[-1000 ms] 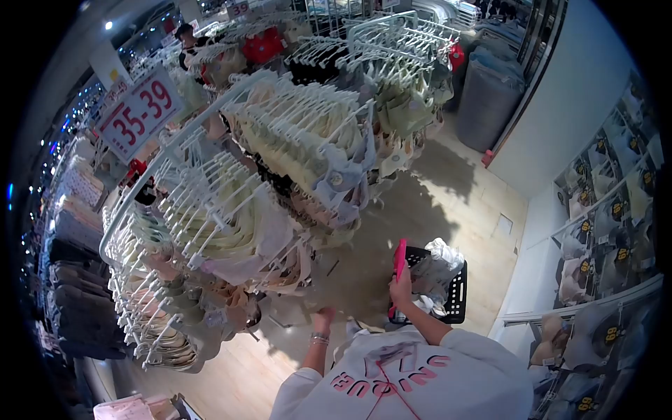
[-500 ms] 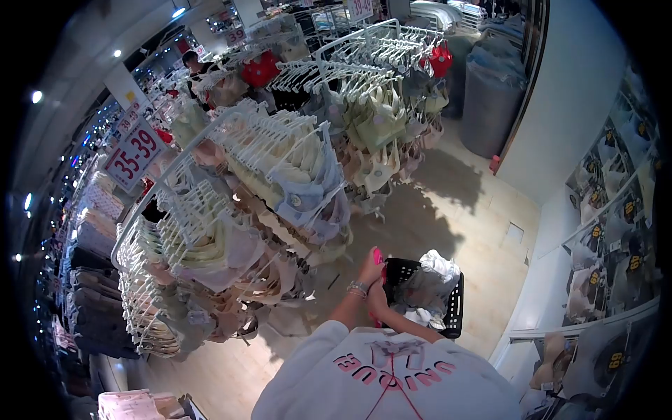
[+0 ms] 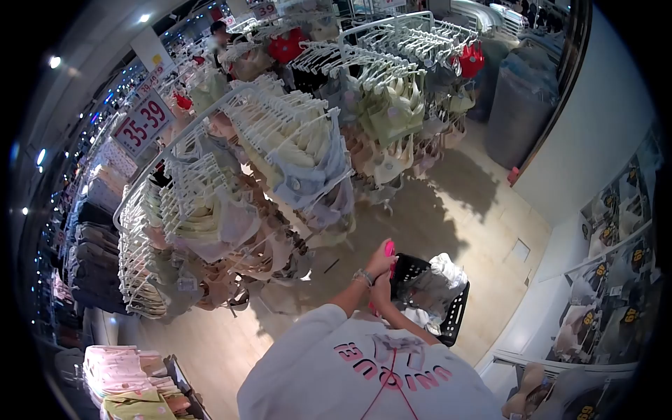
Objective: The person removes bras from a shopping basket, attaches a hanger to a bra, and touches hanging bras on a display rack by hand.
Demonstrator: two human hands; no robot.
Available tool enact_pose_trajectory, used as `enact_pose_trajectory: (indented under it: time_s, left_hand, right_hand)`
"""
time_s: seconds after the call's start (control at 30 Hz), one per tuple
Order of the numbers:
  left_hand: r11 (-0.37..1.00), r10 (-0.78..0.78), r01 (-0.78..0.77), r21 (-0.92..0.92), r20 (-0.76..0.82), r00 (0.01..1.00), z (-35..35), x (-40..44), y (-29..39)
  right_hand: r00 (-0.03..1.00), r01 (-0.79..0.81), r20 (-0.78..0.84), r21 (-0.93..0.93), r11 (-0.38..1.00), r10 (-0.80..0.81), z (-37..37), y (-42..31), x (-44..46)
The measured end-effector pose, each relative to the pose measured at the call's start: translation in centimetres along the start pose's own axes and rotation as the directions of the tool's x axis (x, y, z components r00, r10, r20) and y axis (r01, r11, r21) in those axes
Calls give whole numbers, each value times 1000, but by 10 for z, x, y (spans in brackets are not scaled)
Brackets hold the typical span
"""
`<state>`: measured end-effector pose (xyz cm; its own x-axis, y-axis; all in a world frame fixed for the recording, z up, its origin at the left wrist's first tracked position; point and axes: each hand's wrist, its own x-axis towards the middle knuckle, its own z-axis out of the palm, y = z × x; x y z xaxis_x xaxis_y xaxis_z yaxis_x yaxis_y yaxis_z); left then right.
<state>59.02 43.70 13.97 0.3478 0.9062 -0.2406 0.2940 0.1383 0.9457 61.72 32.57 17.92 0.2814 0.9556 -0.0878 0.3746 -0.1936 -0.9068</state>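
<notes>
In the head view, a pink bar-like object (image 3: 389, 248) is gripped by both hands, just beside the left edge of a black basket (image 3: 457, 310). Its upper part is clasped by the left hand (image 3: 379, 262), above whose wrist a bracelet (image 3: 364, 278) is worn; just below, it is enclosed by the right hand (image 3: 381, 290) — the two are held together, seemingly touching. Whether the pink object is joined to the basket cannot be told. White and greyish bundles (image 3: 445, 270) are held in the basket. Ahead and to the left, bras (image 3: 301, 183) are hung in dense rows on white hangers, beside a sign (image 3: 144, 124) marked "35-39". More bras (image 3: 575, 326) are displayed along the right wall; folded clothes (image 3: 112, 369) are stacked at lower left.
</notes>
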Motion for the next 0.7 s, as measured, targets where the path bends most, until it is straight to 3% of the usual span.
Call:
enact_pose_trajectory:
  time_s: [0.1,0.2,0.43,0.7]
  left_hand:
    - [999,-26,27,-31,29,999,0,-7,27]
    - [993,-31,36,-115,48,998,4,-5,32]
    - [981,-42,53,-185,62,997,8,1,26]
    - [991,-53,61,-121,72,996,-10,4,28]
  right_hand:
    - [967,210,-121,-132,969,-226,9,21,12]
    - [983,144,-114,4,990,-142,-3,10,8]
    - [971,182,-159,4,983,-179,-14,-8,6]
    - [972,152,-179,3,988,-149,7,-12,13]
